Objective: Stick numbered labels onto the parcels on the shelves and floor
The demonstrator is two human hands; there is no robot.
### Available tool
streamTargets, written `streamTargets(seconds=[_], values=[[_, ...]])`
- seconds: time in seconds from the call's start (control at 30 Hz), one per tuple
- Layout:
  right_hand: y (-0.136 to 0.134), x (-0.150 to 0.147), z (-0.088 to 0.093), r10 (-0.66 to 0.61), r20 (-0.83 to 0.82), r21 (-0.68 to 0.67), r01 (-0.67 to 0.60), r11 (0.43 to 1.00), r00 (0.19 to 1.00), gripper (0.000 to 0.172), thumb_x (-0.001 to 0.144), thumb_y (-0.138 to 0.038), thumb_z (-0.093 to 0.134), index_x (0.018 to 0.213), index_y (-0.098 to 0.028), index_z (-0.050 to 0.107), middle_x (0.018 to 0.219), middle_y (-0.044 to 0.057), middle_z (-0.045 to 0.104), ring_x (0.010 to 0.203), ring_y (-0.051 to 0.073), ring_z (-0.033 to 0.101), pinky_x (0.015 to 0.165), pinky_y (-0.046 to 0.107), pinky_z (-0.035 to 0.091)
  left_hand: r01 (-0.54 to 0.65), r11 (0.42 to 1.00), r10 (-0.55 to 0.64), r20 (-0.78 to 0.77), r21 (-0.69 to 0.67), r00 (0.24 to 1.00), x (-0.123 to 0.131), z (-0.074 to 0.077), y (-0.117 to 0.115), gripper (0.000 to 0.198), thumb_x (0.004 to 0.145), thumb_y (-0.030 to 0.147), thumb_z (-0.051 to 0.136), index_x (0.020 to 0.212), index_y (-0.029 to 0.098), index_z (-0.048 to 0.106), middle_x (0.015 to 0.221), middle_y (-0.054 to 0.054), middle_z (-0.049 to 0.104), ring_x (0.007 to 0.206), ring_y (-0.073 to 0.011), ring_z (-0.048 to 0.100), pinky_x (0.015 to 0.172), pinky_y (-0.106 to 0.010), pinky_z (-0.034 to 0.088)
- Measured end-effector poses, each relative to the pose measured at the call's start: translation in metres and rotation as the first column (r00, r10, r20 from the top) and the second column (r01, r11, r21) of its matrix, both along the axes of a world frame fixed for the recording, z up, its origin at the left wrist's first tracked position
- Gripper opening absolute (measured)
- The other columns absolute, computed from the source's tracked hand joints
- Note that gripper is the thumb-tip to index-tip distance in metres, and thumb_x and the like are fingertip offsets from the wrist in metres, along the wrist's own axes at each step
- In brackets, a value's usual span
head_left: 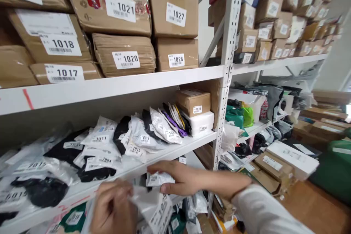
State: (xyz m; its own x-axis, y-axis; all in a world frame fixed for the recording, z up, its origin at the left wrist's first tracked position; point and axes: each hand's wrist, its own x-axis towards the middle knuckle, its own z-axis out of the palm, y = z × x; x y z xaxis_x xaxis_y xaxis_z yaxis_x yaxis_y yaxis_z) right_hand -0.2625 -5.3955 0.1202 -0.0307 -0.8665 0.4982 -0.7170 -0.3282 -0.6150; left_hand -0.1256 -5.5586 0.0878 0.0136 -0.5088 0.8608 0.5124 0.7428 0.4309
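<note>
At the bottom of the view my left hand point(113, 206), slightly blurred, is curled closed at the edge of a white mailing bag point(153, 210) with a printed number label facing up. To its right, just below the middle shelf's front edge, my right hand point(182, 178) reaches in from the right. Its fingers lie above and its thumb below a small white parcel bag point(159, 180), whose label seems to read 1015. The inner side of that grip is hidden. Other bagged parcels point(189, 208) lie beneath and behind both hands.
A middle shelf point(192, 142) carries numbered bags point(100, 139) and two small boxes point(193, 102). Cardboard boxes point(120, 7) fill the shelf above. A perforated white upright point(226, 62) stands right of my hands. Further right are more loaded shelves and boxes point(274, 168) near the floor.
</note>
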Motion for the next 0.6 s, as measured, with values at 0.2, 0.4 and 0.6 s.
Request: streamTargets(seconds=[0.2,0.4,0.6], values=[[-0.008,0.022,-0.101,-0.010,0.766,-0.165,0.211,0.963,0.643,0.049,0.079,-0.063,0.069,0.101,-0.018,0.067,0.098,0.006,0.063,0.090,0.015,0.062,0.075,0.025,0.048,0.299,0.844,-0.373,0.086,0.445,0.924,-0.060,-0.019,0.040,0.034,0.094,0.039,0.058,0.070,0.019,0.044,0.059,0.006,0.041,0.050,-0.0076,0.042,0.050,-0.024,0.038],[0.019,0.041,-0.114,-0.225,0.646,-0.173,0.427,0.888,0.729,0.042,0.070,-0.047,0.083,0.101,-0.022,0.070,0.129,0.010,0.050,0.125,0.024,0.050,0.106,0.037,0.039,0.422,0.685,-0.517,-0.012,0.594,0.856,-0.076,-0.039,0.040,0.030,0.090,0.044,0.063,0.082,0.020,0.046,0.054,0.009,0.040,0.045,-0.0067,0.039,0.044,-0.021,0.038],[0.016,0.060,-0.123,-0.356,0.674,-0.255,0.656,0.710,0.647,0.075,0.060,-0.029,0.091,0.125,-0.029,0.054,0.125,0.008,0.054,0.117,0.021,0.055,0.094,0.031,0.046,0.458,0.647,-0.608,0.050,0.610,0.793,-0.084,-0.062,0.068,0.025,0.091,0.040,0.062,0.091,0.022,0.044,0.064,0.008,0.043,0.048,-0.0067,0.043,0.048,-0.021,0.040]])
